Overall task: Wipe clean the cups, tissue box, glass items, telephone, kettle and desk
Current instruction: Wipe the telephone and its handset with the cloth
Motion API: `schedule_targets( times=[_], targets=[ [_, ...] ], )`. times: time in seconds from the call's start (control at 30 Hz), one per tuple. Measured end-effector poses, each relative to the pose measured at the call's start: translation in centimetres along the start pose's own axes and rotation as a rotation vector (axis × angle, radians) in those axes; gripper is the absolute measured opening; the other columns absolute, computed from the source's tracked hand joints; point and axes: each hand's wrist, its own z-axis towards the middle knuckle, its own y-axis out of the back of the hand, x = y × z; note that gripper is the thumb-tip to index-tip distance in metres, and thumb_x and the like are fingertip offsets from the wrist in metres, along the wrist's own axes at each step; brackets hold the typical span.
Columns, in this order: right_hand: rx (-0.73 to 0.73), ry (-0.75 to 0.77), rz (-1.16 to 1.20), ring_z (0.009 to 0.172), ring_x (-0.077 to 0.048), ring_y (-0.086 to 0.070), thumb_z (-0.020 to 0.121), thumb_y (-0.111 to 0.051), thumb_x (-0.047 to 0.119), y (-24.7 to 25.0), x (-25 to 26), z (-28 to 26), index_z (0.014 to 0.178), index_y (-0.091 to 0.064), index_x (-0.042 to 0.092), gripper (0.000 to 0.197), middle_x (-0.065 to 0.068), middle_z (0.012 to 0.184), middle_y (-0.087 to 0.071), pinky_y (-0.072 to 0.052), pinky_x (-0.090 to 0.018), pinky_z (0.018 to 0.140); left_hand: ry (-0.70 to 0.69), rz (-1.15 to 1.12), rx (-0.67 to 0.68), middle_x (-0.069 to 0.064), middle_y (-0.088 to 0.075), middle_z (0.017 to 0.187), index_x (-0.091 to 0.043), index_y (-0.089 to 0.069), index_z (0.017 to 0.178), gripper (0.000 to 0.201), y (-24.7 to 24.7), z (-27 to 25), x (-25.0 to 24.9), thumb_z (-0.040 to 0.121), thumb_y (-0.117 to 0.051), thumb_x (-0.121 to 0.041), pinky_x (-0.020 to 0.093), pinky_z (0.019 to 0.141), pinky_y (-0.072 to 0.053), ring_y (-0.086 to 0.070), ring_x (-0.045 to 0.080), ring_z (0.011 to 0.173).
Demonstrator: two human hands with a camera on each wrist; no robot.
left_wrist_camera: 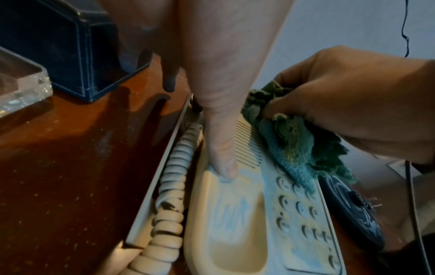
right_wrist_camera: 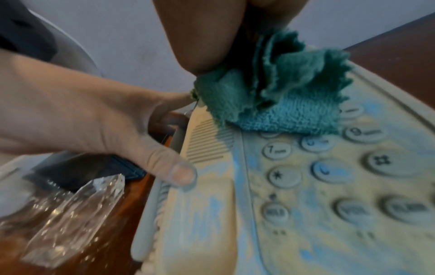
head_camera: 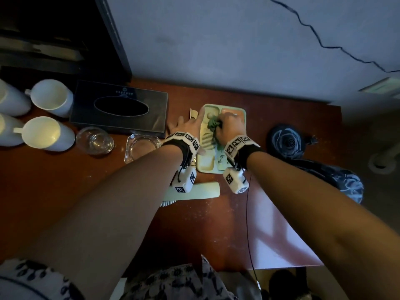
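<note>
Gripping a green cloth (head_camera: 213, 123) on the telephone (head_camera: 207, 161), right hand (head_camera: 229, 126); left hand (head_camera: 190, 126) flat beside it

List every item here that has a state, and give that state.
Telephone base: cradle empty, dusty.
Handset: off the cradle, lying on the desk.
Cloth: bunched, pressed on the keypad.
Right hand: grips the cloth.
Left hand: fingers straight, steadying the base.
Cups: on their sides.
Tissue box: slot dark.
</note>
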Motion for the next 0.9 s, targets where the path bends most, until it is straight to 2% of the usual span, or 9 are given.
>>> schedule_targets(
  times=[0.17, 0.3, 0.4, 0.5, 0.57, 0.67, 0.8, 0.9],
  targets=[
    [0.086, 0.106, -0.016, 0.094, -0.027, -0.063, 0.082, -0.058, 0.003, -0.5, -0.6, -3.1, 0.099, -0.069, 0.013, 0.022, -0.006, 0.103, -0.068, -0.050, -0.033, 0.081, 0.005, -0.012, 0.018, 0.007, -0.025, 0.164, -0.034, 0.024, 0.154, 0.148, 0.2, -0.2, -0.2, 0.063, -0.092, -0.046, 0.074, 0.113, -0.011, -0.013, 0.043, 0.150],
    [0.181, 0.148, -0.056, 0.089, -0.028, -0.063, 0.077, -0.061, 0.005, -2.0, -1.3, -6.5, 0.095, -0.069, 0.016, 0.023, -0.004, 0.096, -0.068, -0.053, -0.035, 0.077, 0.009, -0.037, 0.004, 0.006, -0.027, 0.163, -0.033, 0.022, 0.155, 0.148, 0.1, -0.4, -0.4, 0.062, -0.093, -0.045, 0.073, 0.112, -0.010, -0.013, 0.043, 0.150],
    [0.314, 0.169, -0.143, 0.093, -0.029, -0.064, 0.077, -0.064, 0.011, -2.9, -1.6, -8.5, 0.103, -0.069, 0.015, 0.027, -0.004, 0.101, -0.068, -0.055, -0.037, 0.080, -0.014, -0.072, -0.035, 0.003, -0.026, 0.163, -0.031, 0.017, 0.156, 0.142, -0.7, -0.7, 0.0, 0.066, -0.092, -0.042, 0.072, 0.113, -0.012, -0.015, 0.040, 0.149],
    [0.393, 0.149, -0.115, 0.095, -0.027, -0.065, 0.077, -0.065, 0.010, -2.4, -2.1, -8.6, 0.109, -0.070, 0.016, 0.033, -0.006, 0.103, -0.070, -0.055, -0.033, 0.082, -0.064, -0.050, -0.052, -0.001, -0.015, 0.166, -0.026, 0.013, 0.158, 0.143, -1.6, -1.6, 0.8, 0.063, -0.092, -0.044, 0.069, 0.115, -0.017, -0.013, 0.034, 0.150],
    [0.352, 0.120, -0.028, 0.093, -0.023, -0.065, 0.078, -0.064, 0.010, -1.7, -2.5, -8.0, 0.105, -0.071, 0.015, 0.028, -0.005, 0.101, -0.070, -0.051, -0.027, 0.078, -0.096, 0.010, -0.053, -0.002, -0.009, 0.166, -0.022, 0.010, 0.159, 0.143, -2.3, -2.6, 1.3, 0.061, -0.092, -0.045, 0.065, 0.114, -0.022, -0.012, 0.031, 0.150],
    [0.145, 0.053, 0.101, 0.091, -0.016, -0.057, 0.081, -0.064, 0.010, -1.0, -2.0, -6.9, 0.103, -0.070, 0.012, 0.022, -0.004, 0.105, -0.067, -0.040, -0.021, 0.076, -0.109, 0.100, -0.056, -0.002, -0.002, 0.166, -0.017, 0.006, 0.159, 0.145, -3.6, -3.5, 1.6, 0.058, -0.092, -0.049, 0.063, 0.113, -0.027, -0.010, 0.030, 0.149],
    [0.009, 0.073, 0.147, 0.101, -0.025, -0.061, 0.084, -0.062, 0.007, -1.5, 0.0, -5.2, 0.111, -0.069, 0.011, 0.029, -0.008, 0.112, -0.065, -0.046, -0.030, 0.084, -0.085, 0.095, -0.066, -0.004, -0.003, 0.166, -0.018, 0.005, 0.159, 0.144, -5.0, -3.4, 1.6, 0.058, -0.091, -0.051, 0.063, 0.113, -0.028, -0.008, 0.029, 0.150],
    [-0.004, 0.044, 0.104, 0.101, -0.024, -0.061, 0.084, -0.061, 0.006, -3.1, 1.0, -5.2, 0.113, -0.067, 0.014, 0.031, -0.005, 0.112, -0.064, -0.044, -0.025, 0.082, -0.082, 0.046, -0.058, -0.005, -0.004, 0.166, -0.022, 0.009, 0.159, 0.143, -5.4, -3.3, 1.6, 0.061, -0.092, -0.047, 0.064, 0.115, -0.024, -0.005, 0.032, 0.152]
  ],
)
